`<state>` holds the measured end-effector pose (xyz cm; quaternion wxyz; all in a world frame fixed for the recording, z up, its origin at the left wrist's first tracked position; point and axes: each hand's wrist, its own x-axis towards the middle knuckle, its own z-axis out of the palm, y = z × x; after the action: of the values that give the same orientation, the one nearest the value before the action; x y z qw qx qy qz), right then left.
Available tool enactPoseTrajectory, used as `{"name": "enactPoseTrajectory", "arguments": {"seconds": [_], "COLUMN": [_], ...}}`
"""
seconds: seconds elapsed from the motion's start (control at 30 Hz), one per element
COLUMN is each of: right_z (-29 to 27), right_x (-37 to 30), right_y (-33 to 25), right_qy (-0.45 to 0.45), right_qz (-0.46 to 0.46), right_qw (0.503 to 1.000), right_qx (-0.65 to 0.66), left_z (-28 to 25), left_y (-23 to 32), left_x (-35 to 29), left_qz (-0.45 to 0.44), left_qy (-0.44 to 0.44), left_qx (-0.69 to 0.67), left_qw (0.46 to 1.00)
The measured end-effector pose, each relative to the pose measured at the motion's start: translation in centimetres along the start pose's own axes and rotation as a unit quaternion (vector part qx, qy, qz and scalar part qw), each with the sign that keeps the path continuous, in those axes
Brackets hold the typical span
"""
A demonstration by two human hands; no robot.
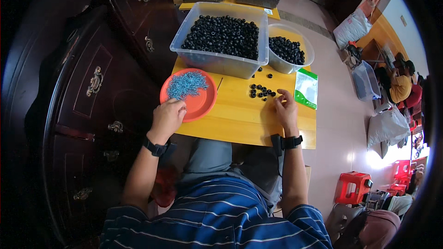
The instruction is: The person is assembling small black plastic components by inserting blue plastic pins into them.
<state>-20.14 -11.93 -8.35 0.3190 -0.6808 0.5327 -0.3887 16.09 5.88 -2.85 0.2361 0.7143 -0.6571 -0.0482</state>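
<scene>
My left hand (169,116) rests over the near-left rim of a round orange-red plate (199,107), its fingers curled together; whatever they hold is hidden. Many small, shiny blue-silver pieces (187,84), too small to name surely, are heaped in the plate. To the right, several black ring-shaped parts (262,90) lie loose on the yellow wooden table (230,122). Beside them is my right hand (287,107), fingers bent but apart, fingertips close to the rightmost ring. I see nothing held in it. Both wrists wear black straps.
A large clear bin (217,63) and a round clear tub (288,67), both full of black rings, stand behind. A green-and-white packet (306,88) lies at the table's right edge. Dark drawers (87,92) stand close at left. Other people sit at far right near a red stool (353,188).
</scene>
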Motion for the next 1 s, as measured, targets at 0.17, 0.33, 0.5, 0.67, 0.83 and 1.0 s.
{"name": "enactPoseTrajectory", "arguments": {"seconds": [0.17, 0.33, 0.5, 0.67, 0.83, 1.0], "right_z": [0.2, 0.6, 0.7, -0.1, -0.2, 1.4], "right_x": [0.9, 1.3, 1.1, -0.8, -4.8, -8.2], "right_y": [-0.3, -0.9, -0.6, -1.5, -2.4, -3.8], "right_qy": [0.005, -0.023, 0.016, 0.028, -0.034, -0.066], "right_qz": [-0.029, -0.057, -0.086, -0.004, 0.118, 0.171], "right_qw": [0.996, 0.986, 0.978, 1.0, 0.934, 0.867], "right_qx": [-0.085, -0.158, -0.191, -0.014, 0.336, 0.463], "left_z": [1.4, 1.7, 1.5, 1.1, 1.1, 1.8], "left_y": [-0.9, -1.7, -1.7, -0.9, 0.6, 2.9], "left_x": [0.9, 1.5, 2.1, 2.1, 1.9, 1.6], "left_qz": [0.027, 0.058, 0.076, 0.073, 0.075, -0.007], "left_qy": [-0.034, -0.057, -0.074, -0.04, 0.054, 0.02], "left_qx": [0.03, 0.034, 0.03, -0.022, -0.129, -0.266], "left_qw": [0.999, 0.996, 0.994, 0.996, 0.987, 0.964]}}
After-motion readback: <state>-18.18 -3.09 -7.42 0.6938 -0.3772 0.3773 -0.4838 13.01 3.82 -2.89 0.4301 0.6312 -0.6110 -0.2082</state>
